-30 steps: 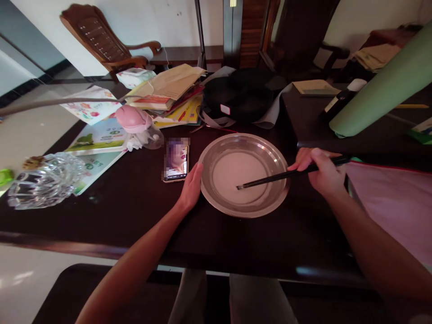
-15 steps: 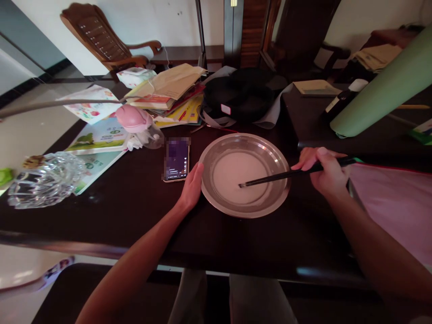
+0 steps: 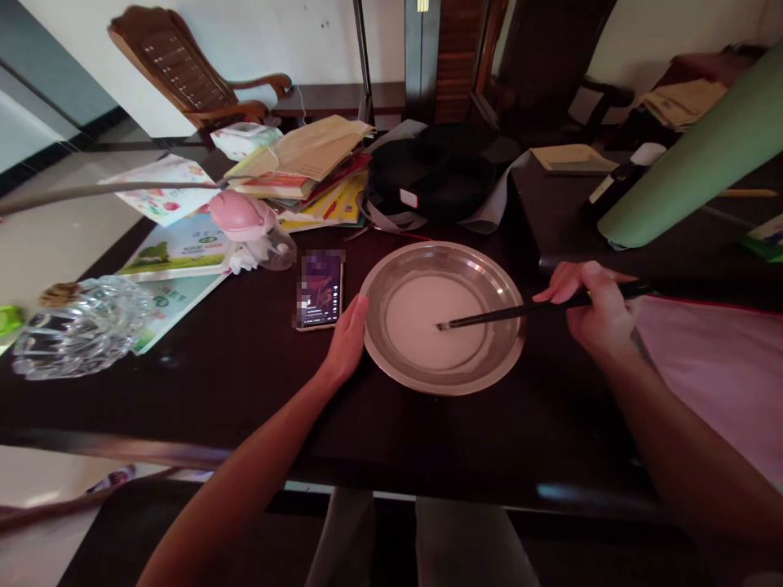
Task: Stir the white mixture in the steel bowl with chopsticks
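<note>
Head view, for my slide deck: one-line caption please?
Right hand dips dark chopsticks into white liquid in a metal pan; left hand touches its rim.

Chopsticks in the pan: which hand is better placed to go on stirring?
The right hand: it grips the chopsticks, tips in the white liquid. The left hand rests against the metal pan's rim.

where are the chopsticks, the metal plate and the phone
chopsticks (image 3: 489, 316), head view, on the dark shafts over the plate
metal plate (image 3: 502, 352), head view, on its bare right rim
phone (image 3: 320, 290), head view, middle of the screen
</note>
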{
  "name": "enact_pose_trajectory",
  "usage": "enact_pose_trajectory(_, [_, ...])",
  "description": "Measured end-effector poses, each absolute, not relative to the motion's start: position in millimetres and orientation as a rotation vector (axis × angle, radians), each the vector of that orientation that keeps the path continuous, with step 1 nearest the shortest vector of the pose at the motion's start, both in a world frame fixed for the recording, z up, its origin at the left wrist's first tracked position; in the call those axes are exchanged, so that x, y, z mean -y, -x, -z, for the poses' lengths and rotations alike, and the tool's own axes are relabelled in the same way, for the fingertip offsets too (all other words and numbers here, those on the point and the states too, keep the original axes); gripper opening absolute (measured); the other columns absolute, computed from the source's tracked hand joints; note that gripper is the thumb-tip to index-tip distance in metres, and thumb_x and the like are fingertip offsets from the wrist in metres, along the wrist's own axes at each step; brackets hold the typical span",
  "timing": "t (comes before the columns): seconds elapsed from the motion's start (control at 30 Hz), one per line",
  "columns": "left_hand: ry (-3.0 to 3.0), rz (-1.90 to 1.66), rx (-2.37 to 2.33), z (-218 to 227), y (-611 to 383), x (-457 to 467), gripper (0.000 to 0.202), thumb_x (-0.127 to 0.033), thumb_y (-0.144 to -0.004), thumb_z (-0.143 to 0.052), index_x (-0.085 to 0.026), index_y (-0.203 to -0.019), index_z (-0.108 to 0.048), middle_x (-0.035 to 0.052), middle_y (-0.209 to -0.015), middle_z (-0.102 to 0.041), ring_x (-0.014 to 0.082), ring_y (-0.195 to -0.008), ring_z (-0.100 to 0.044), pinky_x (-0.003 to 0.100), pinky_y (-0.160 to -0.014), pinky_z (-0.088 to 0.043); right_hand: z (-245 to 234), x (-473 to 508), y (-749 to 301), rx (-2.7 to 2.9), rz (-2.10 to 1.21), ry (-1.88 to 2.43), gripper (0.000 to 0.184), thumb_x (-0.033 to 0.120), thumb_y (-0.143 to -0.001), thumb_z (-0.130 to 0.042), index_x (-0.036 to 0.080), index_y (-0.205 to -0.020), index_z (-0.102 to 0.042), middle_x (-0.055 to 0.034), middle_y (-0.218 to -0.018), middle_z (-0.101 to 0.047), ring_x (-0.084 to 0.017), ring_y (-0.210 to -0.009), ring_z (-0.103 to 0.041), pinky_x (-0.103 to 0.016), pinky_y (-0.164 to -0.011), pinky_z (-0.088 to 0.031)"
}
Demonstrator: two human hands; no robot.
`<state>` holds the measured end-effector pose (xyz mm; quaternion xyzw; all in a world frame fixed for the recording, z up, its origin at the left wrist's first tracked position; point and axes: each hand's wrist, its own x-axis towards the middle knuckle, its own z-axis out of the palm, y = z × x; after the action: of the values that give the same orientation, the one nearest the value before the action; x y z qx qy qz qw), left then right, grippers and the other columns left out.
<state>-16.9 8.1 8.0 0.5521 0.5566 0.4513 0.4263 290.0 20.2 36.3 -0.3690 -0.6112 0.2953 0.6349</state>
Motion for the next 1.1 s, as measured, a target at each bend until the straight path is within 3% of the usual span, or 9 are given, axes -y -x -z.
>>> enact_pose_trajectory(0.17, [-1.386, -1.127, -1.38, -7, 17, -8, 0.047, -0.048, -0.095, -0.036, -0.016, -0.112, -0.065, 0.008, -0.113, -0.07, 0.0234, -0.106, -0.062, 0.037, -0.097, -0.045, -38, -14, -281, 1.71, -0.81, 0.892, 0.033, 0.037, -0.094, -0.052, 0.027, -0.07, -0.072, -0.0026, -0.071, -0.073, -0.021, -0.069, -0.065, -0.04, -0.07, -0.047])
enact_pose_trajectory(0.3, [-1.393, -1.128, -1.408, -7, 18, -9, 0.046, -0.049, -0.094, -0.037, -0.017, -0.109, -0.066, 0.0076, -0.108, -0.071, 0.0237, -0.104, -0.062, 0.037, -0.094, -0.047, -40, -13, -280, 1.774, -0.701, 0.992, 0.029, 0.038, -0.093, -0.053, 0.028, -0.075, -0.074, -0.0027, -0.078, -0.074, -0.022, -0.08, -0.066, -0.041, -0.077, -0.046])
enact_pose_trajectory(0.53, [-1.403, -1.135, -1.389, -7, 18, -9, 0.046, -0.048, -0.095, -0.036, -0.015, -0.113, -0.064, 0.0088, -0.112, -0.07, 0.0246, -0.109, -0.06, 0.038, -0.096, -0.045, -36, -19, -289, 1.419, -0.671, 0.848, 0.041, 0.039, -0.093, -0.052, 0.028, -0.057, -0.067, -0.0036, -0.055, -0.065, -0.022, -0.054, -0.059, -0.04, -0.057, -0.043])
enact_pose_trajectory(0.77, [-1.411, -1.122, -1.395, -7, 19, -9, 0.046, -0.049, -0.095, -0.037, -0.016, -0.11, -0.065, 0.0077, -0.109, -0.07, 0.0227, -0.102, -0.062, 0.036, -0.094, -0.047, -40, -11, -277, 1.834, -0.711, 0.967, 0.029, 0.037, -0.094, -0.052, 0.028, -0.077, -0.073, -0.0022, -0.079, -0.075, -0.022, -0.079, -0.066, -0.042, -0.076, -0.047])
enact_pose_trajectory(0.93, [-1.405, -1.134, -1.39, -5, 18, -9, 0.047, -0.05, -0.094, -0.038, -0.015, -0.111, -0.065, 0.0085, -0.11, -0.07, 0.0239, -0.106, -0.061, 0.036, -0.094, -0.047, -37, -18, -287, 1.525, -0.594, 0.973, 0.034, 0.037, -0.093, -0.054, 0.027, -0.065, -0.071, -0.0022, -0.067, -0.07, -0.021, -0.066, -0.064, -0.04, -0.066, -0.047])
enact_pose_trajectory(1.1, [-1.374, -1.146, -1.383, -6, 17, -9, 0.045, -0.045, -0.095, -0.037, -0.014, -0.115, -0.063, 0.0089, -0.115, -0.069, 0.0238, -0.111, -0.06, 0.036, -0.097, -0.045, -36, -19, -289, 1.506, -0.714, 0.831, 0.04, 0.038, -0.094, -0.051, 0.027, -0.059, -0.068, -0.0021, -0.059, -0.068, -0.02, -0.056, -0.06, -0.039, -0.06, -0.045])
